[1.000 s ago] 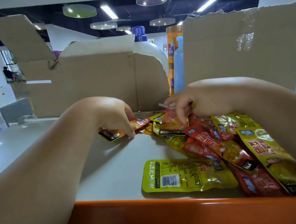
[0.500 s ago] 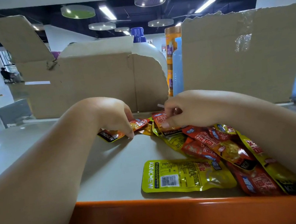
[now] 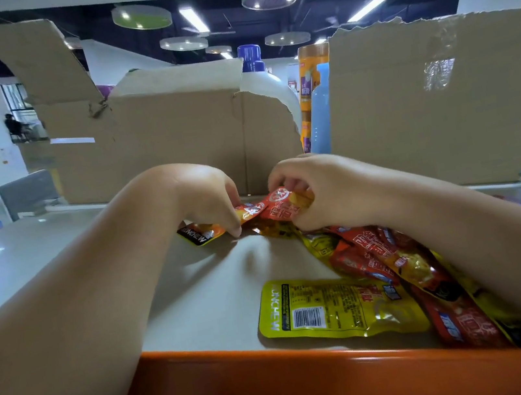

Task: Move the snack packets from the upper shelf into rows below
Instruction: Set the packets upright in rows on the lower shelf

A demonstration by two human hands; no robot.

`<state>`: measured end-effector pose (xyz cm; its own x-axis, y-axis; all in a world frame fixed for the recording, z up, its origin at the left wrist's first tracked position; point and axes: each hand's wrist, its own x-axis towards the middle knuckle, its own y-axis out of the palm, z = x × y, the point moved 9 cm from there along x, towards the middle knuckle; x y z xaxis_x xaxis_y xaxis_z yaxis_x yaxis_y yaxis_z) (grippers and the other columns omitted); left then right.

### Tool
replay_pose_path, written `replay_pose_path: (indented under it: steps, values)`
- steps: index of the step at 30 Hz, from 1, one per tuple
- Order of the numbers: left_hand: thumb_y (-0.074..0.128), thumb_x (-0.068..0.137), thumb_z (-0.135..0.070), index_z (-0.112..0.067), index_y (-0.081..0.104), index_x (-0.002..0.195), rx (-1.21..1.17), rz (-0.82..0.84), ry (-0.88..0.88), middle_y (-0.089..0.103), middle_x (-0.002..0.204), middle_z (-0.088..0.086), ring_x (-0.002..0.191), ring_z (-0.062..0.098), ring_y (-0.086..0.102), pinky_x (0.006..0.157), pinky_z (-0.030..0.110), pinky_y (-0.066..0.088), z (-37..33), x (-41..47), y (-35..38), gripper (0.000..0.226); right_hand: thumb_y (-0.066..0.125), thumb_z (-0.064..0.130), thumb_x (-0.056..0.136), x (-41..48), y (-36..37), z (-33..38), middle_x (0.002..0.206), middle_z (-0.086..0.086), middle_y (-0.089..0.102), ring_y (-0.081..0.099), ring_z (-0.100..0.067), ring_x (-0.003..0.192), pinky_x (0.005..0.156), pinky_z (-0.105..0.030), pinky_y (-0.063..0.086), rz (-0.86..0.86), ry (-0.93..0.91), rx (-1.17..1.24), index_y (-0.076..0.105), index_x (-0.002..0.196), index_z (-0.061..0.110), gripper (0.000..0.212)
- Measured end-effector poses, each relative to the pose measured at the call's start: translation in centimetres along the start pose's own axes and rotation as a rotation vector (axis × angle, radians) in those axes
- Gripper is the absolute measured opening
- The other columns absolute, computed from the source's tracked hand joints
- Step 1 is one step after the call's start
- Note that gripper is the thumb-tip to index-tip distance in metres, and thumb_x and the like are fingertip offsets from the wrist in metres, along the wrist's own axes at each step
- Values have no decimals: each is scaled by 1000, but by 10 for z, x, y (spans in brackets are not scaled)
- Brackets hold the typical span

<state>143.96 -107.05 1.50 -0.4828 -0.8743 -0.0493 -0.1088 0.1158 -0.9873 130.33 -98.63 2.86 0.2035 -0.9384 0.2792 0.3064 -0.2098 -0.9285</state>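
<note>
Many snack packets (image 3: 399, 264) lie heaped on the right of the pale grey shelf (image 3: 199, 292), red over yellow, partly under my right forearm. My right hand (image 3: 326, 190) pinches a red packet (image 3: 283, 209) at the heap's far end. Just left of it, my left hand (image 3: 208, 198), fingers curled down, pinches an orange packet (image 3: 201, 234) against the surface. One yellow packet (image 3: 332, 312) lies flat, barcode up, near the shelf's orange front edge (image 3: 313, 370). At the far side stand torn cardboard boxes (image 3: 168, 143) with bottles (image 3: 319, 113) between them. Beyond, a dark ceiling carries strip lights (image 3: 193, 20) and round lamps.
</note>
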Motion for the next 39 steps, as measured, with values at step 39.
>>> replay_pose_path:
  steps: [39]
  values:
    - [84, 71, -49, -32, 70, 91, -369, -752, 716, 66, 75, -10, 65, 5, 58, 64, 26, 48, -358, -150, -25, 30, 76, 12, 75, -344, -224, -137, 109, 3, 60, 63, -19, 106, 93, -40, 52, -462, 247, -88, 66, 102, 36, 37]
